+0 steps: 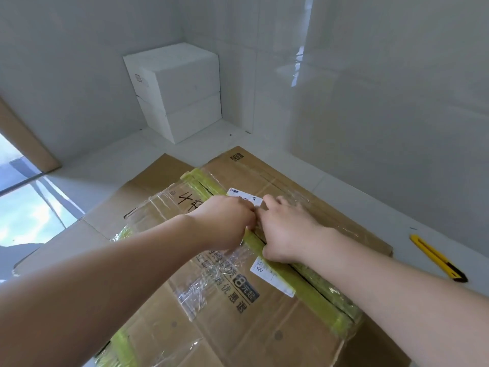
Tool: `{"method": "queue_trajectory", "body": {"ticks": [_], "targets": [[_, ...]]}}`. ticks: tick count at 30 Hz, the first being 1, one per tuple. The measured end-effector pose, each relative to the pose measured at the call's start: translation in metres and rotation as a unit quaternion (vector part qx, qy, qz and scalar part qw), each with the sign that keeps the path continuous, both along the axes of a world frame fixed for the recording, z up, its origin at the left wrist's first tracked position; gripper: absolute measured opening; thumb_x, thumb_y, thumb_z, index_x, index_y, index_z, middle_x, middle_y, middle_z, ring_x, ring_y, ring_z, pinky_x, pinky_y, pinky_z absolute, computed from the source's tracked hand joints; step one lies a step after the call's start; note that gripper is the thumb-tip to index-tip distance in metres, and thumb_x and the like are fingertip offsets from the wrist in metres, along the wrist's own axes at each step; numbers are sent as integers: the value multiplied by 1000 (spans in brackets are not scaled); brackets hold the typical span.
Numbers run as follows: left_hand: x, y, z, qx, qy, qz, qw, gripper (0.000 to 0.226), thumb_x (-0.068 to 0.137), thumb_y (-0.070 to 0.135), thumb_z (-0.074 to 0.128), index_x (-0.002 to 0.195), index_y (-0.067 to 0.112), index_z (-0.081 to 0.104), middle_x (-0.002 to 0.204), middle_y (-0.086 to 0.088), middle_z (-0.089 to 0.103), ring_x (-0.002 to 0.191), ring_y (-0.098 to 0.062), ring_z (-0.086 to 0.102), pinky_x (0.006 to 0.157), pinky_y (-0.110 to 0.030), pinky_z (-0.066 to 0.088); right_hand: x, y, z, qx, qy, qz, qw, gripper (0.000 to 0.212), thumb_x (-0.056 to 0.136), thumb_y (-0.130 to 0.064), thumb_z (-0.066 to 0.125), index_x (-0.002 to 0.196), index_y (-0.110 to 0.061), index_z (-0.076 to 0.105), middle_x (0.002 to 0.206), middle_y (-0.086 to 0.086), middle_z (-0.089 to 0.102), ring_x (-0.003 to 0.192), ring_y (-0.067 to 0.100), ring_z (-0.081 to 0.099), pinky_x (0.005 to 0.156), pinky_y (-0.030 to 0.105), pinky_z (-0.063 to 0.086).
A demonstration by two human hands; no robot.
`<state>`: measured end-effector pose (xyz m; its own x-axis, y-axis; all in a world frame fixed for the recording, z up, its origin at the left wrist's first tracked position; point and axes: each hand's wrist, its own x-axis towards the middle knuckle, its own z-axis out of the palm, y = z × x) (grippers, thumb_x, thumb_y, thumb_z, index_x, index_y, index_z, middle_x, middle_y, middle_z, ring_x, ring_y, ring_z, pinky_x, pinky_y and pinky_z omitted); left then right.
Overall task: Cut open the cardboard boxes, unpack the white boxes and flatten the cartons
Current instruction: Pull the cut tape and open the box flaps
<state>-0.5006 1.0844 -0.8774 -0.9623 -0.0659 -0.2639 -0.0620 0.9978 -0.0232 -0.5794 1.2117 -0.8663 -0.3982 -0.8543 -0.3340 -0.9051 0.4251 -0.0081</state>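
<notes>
Meeting at the middle seam of the cardboard box (238, 300), both hands work the yellow-green tape (304, 284) that runs along it. The left hand (225, 223) has its fingers curled tight at the seam, the right hand (288, 231) lies flatter with fingers tucked toward the slit; what exactly each pinches I cannot tell. Flattened cardboard (277, 165) lies under the box. 2 white boxes (182, 94) are stacked in the corner, and a yellow utility knife (436, 256) lies on the floor (357, 197) at right.
</notes>
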Motion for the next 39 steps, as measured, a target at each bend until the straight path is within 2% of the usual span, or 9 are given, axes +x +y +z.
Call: {"method": "queue_trajectory", "body": {"ticks": [7,11,14,18,21,24,30,34,39], "targets": [[10,-4,-2,-50,5,-6,999,35,78,13,46,103,27,67,95,9,63,76,-16,59,61,-31,53,3,6,30,-33,61,56,996,58,76,-20,53,131,-17,36,132,11,37,121,32,40,98,48,40],[15,-4,-6,-27,41,-30,998,39,85,14,45,120,26,59,107,7,58,90,-16,56,73,-32,53,-10,16,53,-82,133,105,982,60,84,-12,43,142,-12,29,143,14,32,128,31,40,99,44,41],[15,-5,-9,-18,63,-49,997,45,86,12,44,127,26,53,113,5,54,102,-17,50,85,-33,49,-35,20,68,-142,227,130,955,58,81,-8,22,131,5,49,141,27,42,122,40,51,94,50,48],[14,-5,-12,-28,61,-67,996,39,86,14,46,123,24,56,113,4,53,105,-16,48,94,-34,44,-78,31,65,-25,305,29,952,64,87,-9,14,150,1,1,156,21,-15,146,34,-7,118,52,6],[10,-5,-12,-27,64,-58,996,42,85,10,44,121,25,57,113,5,53,105,-15,48,94,-33,43,-103,35,50,17,337,-6,941,71,99,-42,27,150,-4,-4,154,20,-24,144,32,-19,116,53,-4],[6,-2,-13,-13,60,-36,997,41,84,7,40,116,24,59,109,6,55,100,-15,51,93,-32,44,-119,37,26,45,274,-42,960,79,96,-58,22,151,-7,-4,156,14,-21,145,28,-18,118,50,-4],[2,-2,-20,-9,53,-24,998,32,85,11,36,103,24,60,90,7,58,87,-16,56,91,-34,45,-111,56,-40,60,-62,-195,977,69,99,-54,17,153,-16,-4,161,7,-1,147,26,10,118,40,16],[-8,-7,-8,-4,65,32,997,36,90,15,34,113,26,59,99,5,60,92,-19,57,86,-37,48,-91,51,-32,8,35,-13,999,65,100,-53,21,153,-25,-4,160,5,-11,147,20,-7,120,37,2],[-10,-13,0,-13,61,87,994,38,88,16,33,111,28,62,106,6,62,92,-20,60,79,-38,53,-42,36,-21,-4,-194,49,980,49,103,-40,20,146,-22,37,158,-5,17,147,11,-3,119,31,0]]}}
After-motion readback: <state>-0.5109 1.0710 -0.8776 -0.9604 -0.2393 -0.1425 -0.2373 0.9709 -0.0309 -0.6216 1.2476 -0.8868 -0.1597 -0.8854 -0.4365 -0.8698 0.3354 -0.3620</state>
